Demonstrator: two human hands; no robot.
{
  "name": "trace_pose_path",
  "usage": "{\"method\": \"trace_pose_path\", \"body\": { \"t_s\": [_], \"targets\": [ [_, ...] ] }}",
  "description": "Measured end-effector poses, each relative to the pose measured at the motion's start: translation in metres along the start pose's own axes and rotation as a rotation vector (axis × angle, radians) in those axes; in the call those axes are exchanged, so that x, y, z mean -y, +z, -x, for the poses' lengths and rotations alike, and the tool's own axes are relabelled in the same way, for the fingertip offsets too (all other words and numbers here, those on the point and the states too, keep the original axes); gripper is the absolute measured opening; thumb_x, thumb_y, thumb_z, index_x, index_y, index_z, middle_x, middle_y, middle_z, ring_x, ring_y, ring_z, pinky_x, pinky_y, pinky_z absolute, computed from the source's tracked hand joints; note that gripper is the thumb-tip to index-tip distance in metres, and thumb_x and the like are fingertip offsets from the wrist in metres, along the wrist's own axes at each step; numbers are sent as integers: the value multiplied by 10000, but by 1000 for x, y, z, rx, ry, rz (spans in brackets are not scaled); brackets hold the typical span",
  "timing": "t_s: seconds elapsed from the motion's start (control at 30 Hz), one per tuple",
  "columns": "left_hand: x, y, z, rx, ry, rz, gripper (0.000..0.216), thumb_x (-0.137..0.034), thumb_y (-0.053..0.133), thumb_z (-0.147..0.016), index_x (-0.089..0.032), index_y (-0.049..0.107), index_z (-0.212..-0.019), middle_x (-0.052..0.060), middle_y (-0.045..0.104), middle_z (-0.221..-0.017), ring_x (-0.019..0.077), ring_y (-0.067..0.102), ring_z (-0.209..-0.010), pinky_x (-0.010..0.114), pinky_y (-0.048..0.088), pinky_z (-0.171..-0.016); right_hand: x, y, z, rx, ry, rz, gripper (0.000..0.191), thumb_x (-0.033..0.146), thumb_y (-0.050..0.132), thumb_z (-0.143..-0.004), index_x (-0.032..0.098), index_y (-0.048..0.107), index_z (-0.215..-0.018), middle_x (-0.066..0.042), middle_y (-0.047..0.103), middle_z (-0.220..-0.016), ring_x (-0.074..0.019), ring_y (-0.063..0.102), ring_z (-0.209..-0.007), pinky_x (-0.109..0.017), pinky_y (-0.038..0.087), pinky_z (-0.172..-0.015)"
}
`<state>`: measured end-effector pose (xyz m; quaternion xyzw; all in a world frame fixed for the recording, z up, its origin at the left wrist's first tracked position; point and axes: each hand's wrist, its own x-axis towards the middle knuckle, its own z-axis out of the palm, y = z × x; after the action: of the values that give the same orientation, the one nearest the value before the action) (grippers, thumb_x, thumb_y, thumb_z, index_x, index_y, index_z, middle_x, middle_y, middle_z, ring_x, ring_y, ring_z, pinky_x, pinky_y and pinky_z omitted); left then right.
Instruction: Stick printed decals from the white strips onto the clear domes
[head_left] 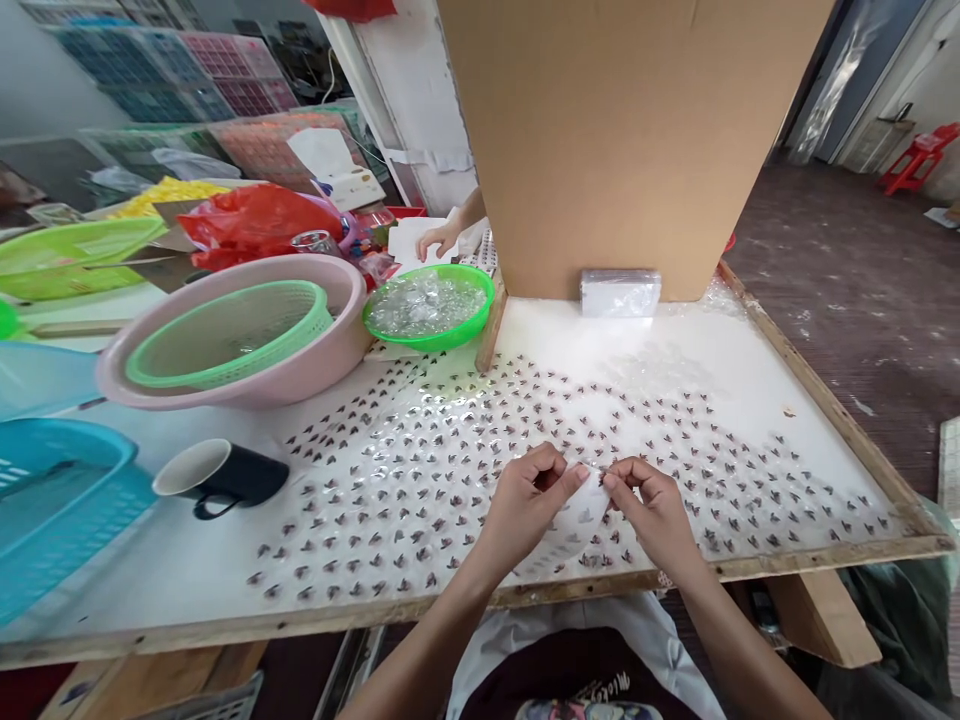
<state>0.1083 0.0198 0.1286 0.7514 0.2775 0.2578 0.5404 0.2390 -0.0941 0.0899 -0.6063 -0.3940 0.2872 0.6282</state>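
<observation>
My left hand (529,497) and my right hand (651,505) meet near the front edge of a white work board (187,570). Both are closed in a pinch on one small clear plastic packet (592,497) held between the fingertips. Clear sheets studded with rows of small dark pieces (420,470) cover the board around and under my hands. The packet's contents are too small to make out.
A tall cardboard panel (622,130) stands at the back with a stack of clear packets (621,292) against it. A green bowl of clear bits (430,305), a pink basin holding a green basket (232,335), a black mug (225,475), a blue basket (52,500). Another person's hand (439,238) rests behind the bowl.
</observation>
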Motion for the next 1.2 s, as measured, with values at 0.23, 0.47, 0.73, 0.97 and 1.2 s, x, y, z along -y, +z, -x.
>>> {"method": "trace_pose_path", "body": {
  "t_s": [0.23, 0.47, 0.73, 0.97, 1.2],
  "targets": [
    [18, 10, -9, 13, 0, -21, 392, -402, 608, -854, -182, 413, -594, -42, 382, -603, 101, 328, -572, 235, 279, -544, -7, -7, -2, -111, -140, 230, 106, 313, 609, -886, 221, 625, -835, -16, 584, -819, -148, 489, -734, -276, 412, -693],
    [48, 27, -29, 81, 15, -9, 408, -432, 598, -853, -184, 401, -595, -46, 357, -599, 100, 333, -570, 235, 280, -545, -27, -18, -13, -253, -9, 131, 167, 385, 575, -906, 225, 590, -950, -16, 580, -809, -161, 515, -743, -291, 425, -696],
    [77, 42, -53, 233, 24, -4, 415, -449, 590, -848, -189, 387, -596, -50, 323, -590, 103, 312, -571, 239, 254, -542, -49, -11, -33, -177, 90, -6, 346, 358, 654, -833, 238, 485, -1110, 1, 639, -783, -174, 574, -740, -318, 448, -729],
    [100, 35, -60, 280, -33, 8, 391, -456, 550, -851, -193, 391, -609, -41, 334, -604, 111, 320, -577, 237, 266, -546, -59, -67, -66, -368, 30, -16, 403, 370, 666, -834, 269, 420, -1136, 7, 636, -813, -183, 605, -780, -313, 463, -706],
    [116, 32, -63, 266, -129, 17, 401, -502, 534, -827, -199, 387, -609, -45, 325, -589, 114, 313, -565, 225, 263, -534, -103, -129, -167, -467, -127, 379, 687, 319, 636, -788, 271, 252, -1355, -81, 584, -1201, -181, 628, -834, -377, 480, -796]
  ]
}}
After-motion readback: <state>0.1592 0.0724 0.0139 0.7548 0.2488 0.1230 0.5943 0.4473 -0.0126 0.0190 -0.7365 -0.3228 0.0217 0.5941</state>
